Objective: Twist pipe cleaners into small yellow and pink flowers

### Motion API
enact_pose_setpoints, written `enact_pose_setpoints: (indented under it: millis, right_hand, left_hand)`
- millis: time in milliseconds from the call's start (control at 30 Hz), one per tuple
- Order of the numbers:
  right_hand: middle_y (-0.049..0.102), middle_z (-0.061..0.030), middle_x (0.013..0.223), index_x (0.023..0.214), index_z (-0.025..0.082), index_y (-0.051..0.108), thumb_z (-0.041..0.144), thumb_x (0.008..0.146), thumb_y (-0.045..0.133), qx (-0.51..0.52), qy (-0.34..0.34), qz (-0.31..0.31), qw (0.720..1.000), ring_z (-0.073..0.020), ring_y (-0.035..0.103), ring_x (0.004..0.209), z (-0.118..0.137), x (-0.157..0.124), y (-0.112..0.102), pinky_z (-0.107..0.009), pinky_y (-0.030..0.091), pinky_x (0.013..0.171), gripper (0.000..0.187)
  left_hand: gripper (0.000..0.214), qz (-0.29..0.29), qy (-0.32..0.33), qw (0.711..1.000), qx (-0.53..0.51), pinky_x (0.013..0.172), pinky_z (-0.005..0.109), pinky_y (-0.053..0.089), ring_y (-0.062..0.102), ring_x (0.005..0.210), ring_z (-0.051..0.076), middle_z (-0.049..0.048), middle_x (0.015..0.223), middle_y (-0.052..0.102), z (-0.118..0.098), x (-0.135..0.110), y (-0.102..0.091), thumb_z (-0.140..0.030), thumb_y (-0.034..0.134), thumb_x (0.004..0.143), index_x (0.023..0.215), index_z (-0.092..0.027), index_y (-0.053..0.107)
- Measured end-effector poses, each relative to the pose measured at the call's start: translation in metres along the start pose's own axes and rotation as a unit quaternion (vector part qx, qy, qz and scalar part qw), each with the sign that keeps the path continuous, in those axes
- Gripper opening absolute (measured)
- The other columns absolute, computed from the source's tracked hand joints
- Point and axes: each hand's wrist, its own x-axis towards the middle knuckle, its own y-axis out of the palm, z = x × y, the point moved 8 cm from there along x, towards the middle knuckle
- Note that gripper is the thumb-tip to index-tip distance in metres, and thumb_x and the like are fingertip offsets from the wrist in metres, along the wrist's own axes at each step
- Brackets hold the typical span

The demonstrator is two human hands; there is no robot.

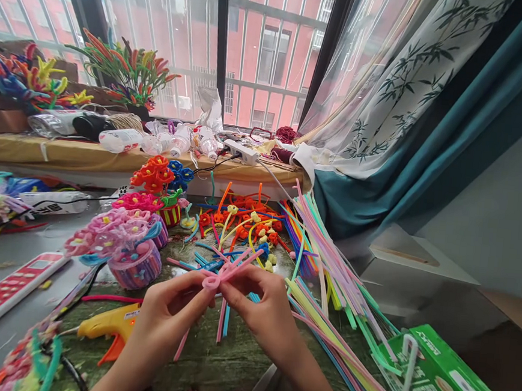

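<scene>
Both hands meet in the middle of the head view around a bundle of pink pipe cleaners (221, 275), bent into small loops with straight ends sticking out to the upper right. My left hand (175, 309) pinches the looped side between thumb and fingers. From the other side, my right hand (259, 307) grips the same pipe cleaners, fingertips close to the left ones. Just left of my left forearm lies a yellow glue gun (109, 323) with an orange trigger. Cut pink and blue pipe cleaner pieces (224, 322) lie beneath the hands.
Pots of pipe cleaner flowers (135, 264) stand at the left, near a white and red power strip (12, 290). Long pastel pipe cleaners (337, 262) spread along the right beside a green box (441, 372). Orange pieces (241, 218) are heaped behind the hands. Plastic bottles (120, 140) line the windowsill.
</scene>
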Motion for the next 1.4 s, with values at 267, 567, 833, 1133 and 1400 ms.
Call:
enact_pose_setpoints:
  millis: [267,567,833,1133,1400]
  right_hand:
    - [0.067,-0.0018,0.071,0.083,0.015,0.069,0.035,0.083,0.067,0.011,0.012,0.047,0.999,-0.0141,0.06,0.063,-0.001,0.002,0.003,-0.024,0.046,0.061,0.02]
    - [0.066,-0.0016,0.073,0.083,0.015,0.067,0.035,0.085,0.064,-0.002,0.002,0.067,0.998,-0.0155,0.061,0.068,0.0,0.001,0.004,-0.025,0.047,0.064,0.02]
    - [0.065,-0.0017,0.074,0.083,0.015,0.067,0.034,0.084,0.066,0.023,-0.007,0.065,0.998,-0.0142,0.06,0.067,0.002,0.002,0.005,-0.024,0.047,0.065,0.019]
    - [0.066,-0.002,0.078,0.085,0.016,0.066,0.031,0.084,0.067,0.043,-0.041,0.058,0.997,-0.014,0.06,0.071,0.005,0.0,0.005,-0.024,0.048,0.069,0.014]
    - [0.065,-0.0026,0.079,0.085,0.017,0.067,0.029,0.085,0.066,0.045,-0.086,0.05,0.994,-0.0154,0.06,0.073,0.012,-0.002,0.003,-0.027,0.048,0.07,0.012]
  left_hand:
    - [0.023,0.026,-0.003,0.999,0.04,0.054,0.017,0.043,0.054,0.063,0.014,0.0003,0.069,0.066,0.005,0.001,0.002,-0.038,0.069,0.077,0.085,-0.017,0.075]
    - [0.027,0.018,-0.072,0.997,-0.018,0.051,0.018,0.037,0.049,0.064,0.015,0.0003,0.063,0.06,0.011,-0.001,0.005,-0.041,0.072,0.072,0.08,-0.016,0.076]
    - [0.028,0.035,-0.116,0.99,-0.078,0.053,0.017,0.034,0.042,0.061,0.012,0.0001,0.064,0.06,0.02,0.001,0.006,-0.041,0.077,0.068,0.078,-0.016,0.077]
    - [0.027,0.077,-0.166,0.969,-0.167,0.048,0.017,0.029,0.033,0.054,0.008,-0.0025,0.056,0.05,0.032,0.002,0.013,-0.041,0.078,0.065,0.064,-0.014,0.072]
    - [0.023,0.079,-0.186,0.949,-0.24,0.047,0.014,0.035,0.037,0.054,0.008,-0.0021,0.058,0.052,0.026,-0.003,0.019,-0.037,0.083,0.06,0.061,-0.015,0.075]
